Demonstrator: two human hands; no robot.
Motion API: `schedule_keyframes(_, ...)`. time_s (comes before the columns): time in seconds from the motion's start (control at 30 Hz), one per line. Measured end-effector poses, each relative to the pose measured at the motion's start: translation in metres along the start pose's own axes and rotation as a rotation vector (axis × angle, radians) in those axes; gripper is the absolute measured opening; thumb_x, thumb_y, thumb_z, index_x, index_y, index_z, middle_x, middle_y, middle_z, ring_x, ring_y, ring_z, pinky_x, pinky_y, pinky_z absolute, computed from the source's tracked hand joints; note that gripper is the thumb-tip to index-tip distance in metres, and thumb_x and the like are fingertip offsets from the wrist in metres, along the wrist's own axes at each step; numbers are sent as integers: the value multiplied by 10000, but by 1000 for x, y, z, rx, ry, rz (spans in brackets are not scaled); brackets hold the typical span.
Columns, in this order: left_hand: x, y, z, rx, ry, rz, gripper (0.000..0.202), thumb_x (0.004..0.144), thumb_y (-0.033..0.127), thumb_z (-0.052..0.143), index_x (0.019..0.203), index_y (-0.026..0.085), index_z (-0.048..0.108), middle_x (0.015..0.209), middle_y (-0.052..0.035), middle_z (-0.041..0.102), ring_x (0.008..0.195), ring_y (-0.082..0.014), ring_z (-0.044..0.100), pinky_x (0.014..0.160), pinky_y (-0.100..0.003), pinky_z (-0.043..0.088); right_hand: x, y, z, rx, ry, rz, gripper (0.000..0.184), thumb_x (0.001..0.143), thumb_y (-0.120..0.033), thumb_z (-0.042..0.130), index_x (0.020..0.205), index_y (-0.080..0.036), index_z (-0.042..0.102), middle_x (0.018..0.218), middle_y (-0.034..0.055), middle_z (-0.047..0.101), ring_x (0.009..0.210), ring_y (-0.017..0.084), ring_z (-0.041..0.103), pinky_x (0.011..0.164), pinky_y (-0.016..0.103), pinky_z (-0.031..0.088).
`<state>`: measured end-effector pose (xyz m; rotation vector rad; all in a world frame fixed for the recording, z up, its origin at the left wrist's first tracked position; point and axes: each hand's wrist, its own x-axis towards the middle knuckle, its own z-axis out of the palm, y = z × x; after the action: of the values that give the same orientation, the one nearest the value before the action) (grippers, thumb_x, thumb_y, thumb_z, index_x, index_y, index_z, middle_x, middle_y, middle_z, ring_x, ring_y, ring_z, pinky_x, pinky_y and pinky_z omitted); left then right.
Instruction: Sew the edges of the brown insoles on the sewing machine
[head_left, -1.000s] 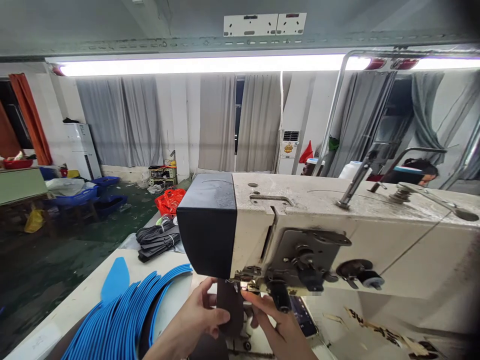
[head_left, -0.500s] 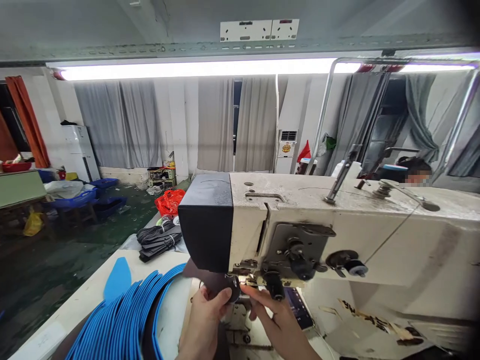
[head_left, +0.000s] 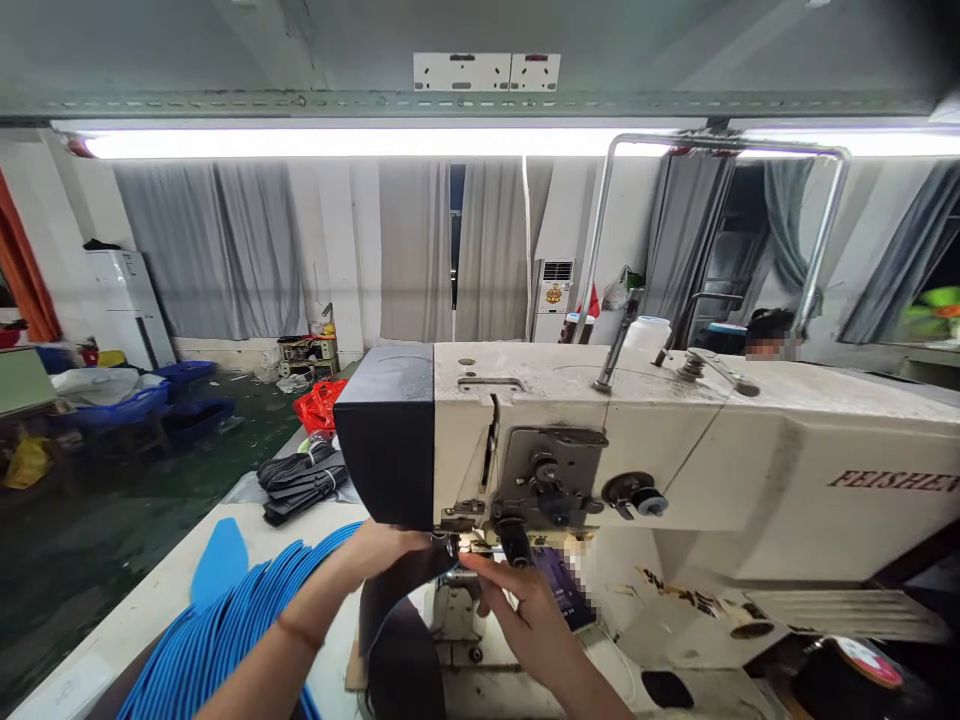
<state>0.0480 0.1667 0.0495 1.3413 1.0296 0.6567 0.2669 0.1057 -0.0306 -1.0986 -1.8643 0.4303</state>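
A sewing machine (head_left: 525, 440) with a cream body and a black end cover stands in front of me. Under its needle area lies a dark, flexible strip (head_left: 405, 585) that curves down toward the table. My left hand (head_left: 379, 550) reaches over the strip from the left and grips its upper edge, fingers close to the presser foot; the fingertips are partly hidden. From the right comes my right hand (head_left: 517, 600), its index finger stretched to the sewing point, the other fingers bent and apart. Left of the strip is a fanned stack of blue-edged pieces (head_left: 225, 630).
A flat blue piece (head_left: 220, 560) and tied dark bundles (head_left: 304, 480) lie on the table at left, by a red plastic bag (head_left: 320, 405). Behind the right hand rests a phone-like screen (head_left: 562, 590). A dark thread cone (head_left: 847, 680) stands lower right. Another person's head shows behind the machine.
My left hand has gone from pinching the strip with its thumb on top to reaching over it. The strip has turned and hangs in a curve. The view has shifted right.
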Motion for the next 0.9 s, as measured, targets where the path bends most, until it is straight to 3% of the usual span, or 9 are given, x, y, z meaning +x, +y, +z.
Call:
schedule_keyframes(0.1, 20, 9, -12, 4, -129, -72, 301, 458, 206, 827, 749, 195, 754, 790, -15, 759, 781, -242, 666, 753, -324, 512, 0, 2, 1, -6, 17, 7, 373, 970, -239, 400, 1259, -255, 637, 636, 8, 668, 602, 151, 626, 698, 286, 503)
schedule_keyframes(0.2, 19, -3, -5, -47, -162, -98, 253, 498, 233, 802, 741, 180, 750, 710, -1, 739, 648, -179, 628, 640, -274, 489, 0, 0, 0, 4, 14, 0, 367, 971, -251, 402, 1248, -265, 643, 659, 10, 675, 609, 154, 635, 667, 272, 497)
schedule_keyframes(0.33, 1, -18, 15, -163, -96, -23, 222, 571, 280, 778, 740, 153, 711, 598, 31, 657, 524, -99, 524, 513, -197, 378, 1, 1, -2, 31, 12, 8, 362, 979, -273, 397, 1244, -276, 644, 651, 3, 679, 590, 144, 637, 651, 253, 497)
schedule_keyframes(0.43, -9, -22, 31, -252, -1, 61, 242, 600, 301, 766, 754, 146, 662, 593, 46, 614, 516, -81, 483, 502, -186, 342, 1, 2, -2, 35, 4, 35, 356, 980, -305, 403, 1237, -286, 648, 637, -2, 682, 589, 145, 644, 667, 253, 508)
schedule_keyframes(0.67, -11, -36, 51, -365, 151, 79, 304, 650, 326, 742, 850, 139, 611, 669, -16, 664, 584, -152, 585, 547, -246, 422, 0, 0, -2, 38, 9, 66, 349, 975, -308, 410, 1224, -292, 654, 640, -6, 676, 606, 147, 647, 660, 245, 515)
schedule_keyframes(0.9, -22, -26, 57, -400, 202, 83, 310, 627, 264, 758, 883, 161, 616, 676, -10, 656, 671, -211, 649, 590, -274, 484, -2, -1, -3, -11, -23, 84, 363, 974, -292, 396, 1252, -290, 629, 669, -2, 667, 608, 149, 625, 609, 242, 485)
